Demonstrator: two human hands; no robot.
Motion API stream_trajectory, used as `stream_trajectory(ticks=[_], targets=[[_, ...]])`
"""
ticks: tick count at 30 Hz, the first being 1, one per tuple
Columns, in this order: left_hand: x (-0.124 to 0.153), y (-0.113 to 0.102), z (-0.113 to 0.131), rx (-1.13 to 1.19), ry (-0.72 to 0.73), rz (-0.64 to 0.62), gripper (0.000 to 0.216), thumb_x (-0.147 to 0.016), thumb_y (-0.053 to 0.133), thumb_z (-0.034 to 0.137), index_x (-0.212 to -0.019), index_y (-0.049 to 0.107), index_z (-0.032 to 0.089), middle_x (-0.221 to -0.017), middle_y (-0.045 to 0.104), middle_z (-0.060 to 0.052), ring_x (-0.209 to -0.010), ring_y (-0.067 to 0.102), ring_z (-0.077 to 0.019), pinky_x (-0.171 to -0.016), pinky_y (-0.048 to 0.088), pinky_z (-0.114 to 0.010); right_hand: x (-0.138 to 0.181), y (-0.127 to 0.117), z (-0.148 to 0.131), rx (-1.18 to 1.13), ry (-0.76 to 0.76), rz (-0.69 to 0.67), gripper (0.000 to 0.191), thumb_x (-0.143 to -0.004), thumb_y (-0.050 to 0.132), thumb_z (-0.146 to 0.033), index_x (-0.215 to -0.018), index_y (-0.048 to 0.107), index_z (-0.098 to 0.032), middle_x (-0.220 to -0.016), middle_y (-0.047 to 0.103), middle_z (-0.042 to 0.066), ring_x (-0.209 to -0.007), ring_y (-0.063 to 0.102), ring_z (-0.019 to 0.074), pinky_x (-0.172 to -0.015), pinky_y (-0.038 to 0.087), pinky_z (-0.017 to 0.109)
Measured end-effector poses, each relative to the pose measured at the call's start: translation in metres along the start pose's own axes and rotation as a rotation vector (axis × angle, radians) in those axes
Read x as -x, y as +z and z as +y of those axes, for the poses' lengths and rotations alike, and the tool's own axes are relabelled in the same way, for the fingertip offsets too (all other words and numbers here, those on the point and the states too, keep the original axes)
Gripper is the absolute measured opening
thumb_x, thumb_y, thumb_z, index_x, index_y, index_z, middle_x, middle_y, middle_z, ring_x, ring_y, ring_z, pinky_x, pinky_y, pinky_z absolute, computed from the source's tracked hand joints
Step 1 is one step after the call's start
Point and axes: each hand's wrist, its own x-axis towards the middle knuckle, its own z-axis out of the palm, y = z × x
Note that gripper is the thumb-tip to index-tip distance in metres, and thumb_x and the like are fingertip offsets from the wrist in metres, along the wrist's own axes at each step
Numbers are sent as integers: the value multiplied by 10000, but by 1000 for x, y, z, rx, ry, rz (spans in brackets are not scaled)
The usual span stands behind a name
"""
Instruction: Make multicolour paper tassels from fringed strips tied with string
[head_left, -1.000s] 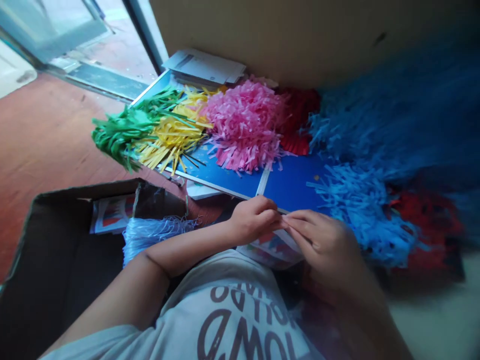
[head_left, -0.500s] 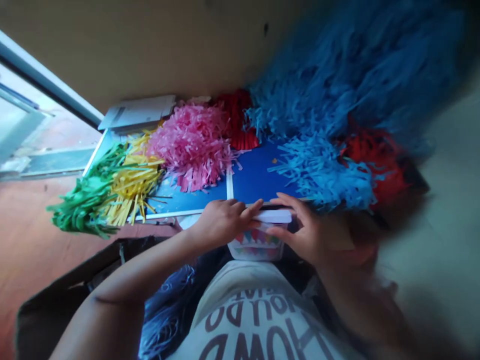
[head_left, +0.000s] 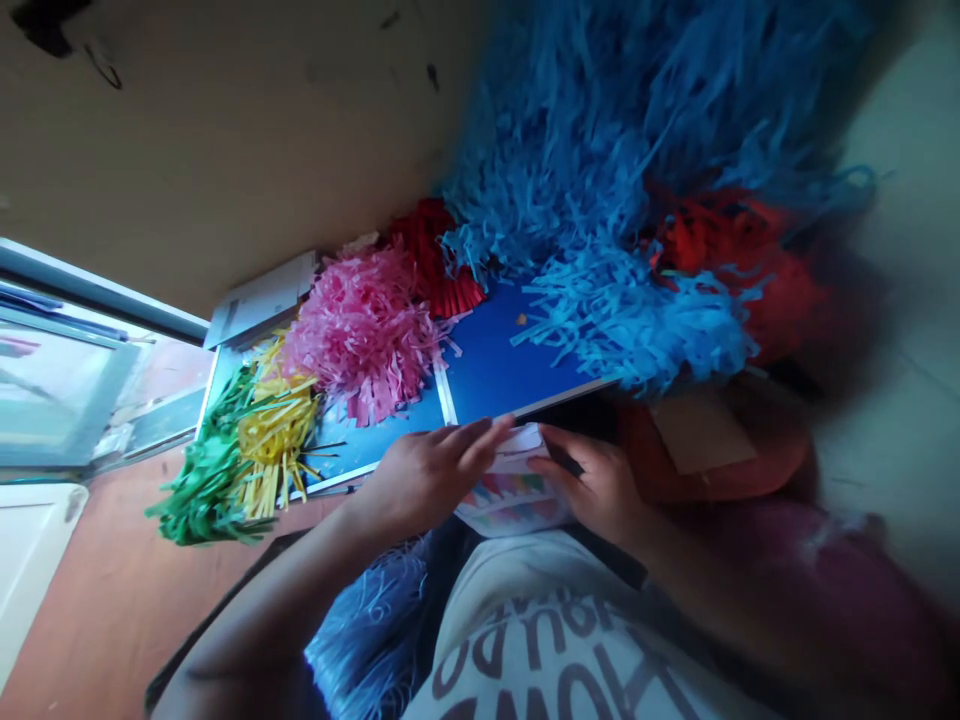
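A white paper stack (head_left: 521, 440), folded or layered, lies across the top of a clear plastic tub (head_left: 514, 508) in front of my shirt. Coloured pieces show through the tub's wall. My left hand (head_left: 431, 468) is closed over the stack's left end, its fingertips reaching along the back edge. At the other end, my right hand (head_left: 600, 485) pinches the stack between thumb and fingers. The left thumb is hidden from view.
Beyond my hands, a blue table (head_left: 517, 345) carries a pink fringe bundle (head_left: 360, 335), yellow strips (head_left: 277, 440), green strips (head_left: 214, 470) and light blue fringe (head_left: 637, 315). Red fringe (head_left: 735, 255) sits at the right. Pale blue string (head_left: 367, 635) hangs by my left arm.
My view has turned, so the table looks more tilted. My right hand, spread at the stack's right end before, has closed in on it. The left hand keeps its place on the stack.
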Motion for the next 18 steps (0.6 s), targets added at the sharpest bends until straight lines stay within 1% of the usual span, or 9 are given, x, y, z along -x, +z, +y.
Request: stream_trajectory(ticks=[2, 4, 8, 10, 12, 14, 16, 18], targets=[[-5, -4, 0, 18, 91, -24, 490, -1006, 425, 185, -1495, 404, 167, -1269, 686, -137, -903, 725, -192, -647, 580, -275, 0, 0, -1, 2, -4, -14, 282, -967, 596, -389, -1132, 715, -195, -998, 787, 76, -845, 768, 201, -792, 621, 260], [-9, -6, 0, 22, 130, 12, 472, -1006, 450, 194, -1475, 426, 152, -1291, 679, -140, -941, 728, -204, -657, 593, -284, 0, -1, -2, 0, -5, -27, 274, -967, 592, -379, -1132, 714, -197, -994, 787, 77, -839, 767, 202, -789, 622, 269], [-14, -9, 3, 96, 137, 146, 384, -999, 514, 218, -1373, 523, 133, -1233, 712, -130, -972, 732, -204, -704, 610, -290, 1, -4, -5, -29, -5, -68, 287, -969, 582, -378, -1161, 699, -200, -1003, 785, 72, -851, 761, 197, -779, 618, 272], [-18, -10, 4, 191, 92, 167, 363, -1004, 517, 230, -1355, 530, 138, -1195, 729, -118, -970, 734, -190, -724, 610, -276, 1, -5, -5, -40, 3, -92, 299, -974, 577, -391, -1174, 691, -200, -1011, 784, 64, -841, 756, 185, -759, 609, 255], [-22, -12, 4, 296, 28, 129, 380, -1020, 485, 232, -1392, 499, 153, -1185, 732, -109, -972, 733, -169, -730, 606, -250, 1, -5, -6, -49, 0, -103, 301, -976, 578, -398, -1168, 691, -196, -981, 784, 54, -793, 749, 169, -718, 598, 234], [-27, -15, 3, 395, -3, 60, 387, -1036, 443, 233, -1418, 483, 177, -1194, 728, -103, -987, 732, -159, -747, 605, -243, 2, -5, -6, -67, -14, -99, 292, -973, 586, -384, -1169, 690, -194, -934, 782, 42, -744, 738, 157, -685, 589, 223], [-30, -17, 1, 489, -6, 4, 367, -1042, 417, 224, -1394, 515, 192, -1212, 722, -100, -1017, 727, -164, -790, 610, -262, 2, -5, -6, -82, -20, -96, 289, -966, 599, -356, -1195, 683, -200, -926, 781, 36, -744, 737, 158, -697, 591, 228], [-32, -19, 0, 594, -15, -31, 344, -1040, 425, 223, -1357, 555, 197, -1267, 699, -107, -1086, 707, -175, -860, 607, -289, 2, -5, -7, -81, -15, -103, 282, -959, 610, -338, -1200, 684, -212, -943, 782, 37, -772, 744, 168, -718, 597, 240]])
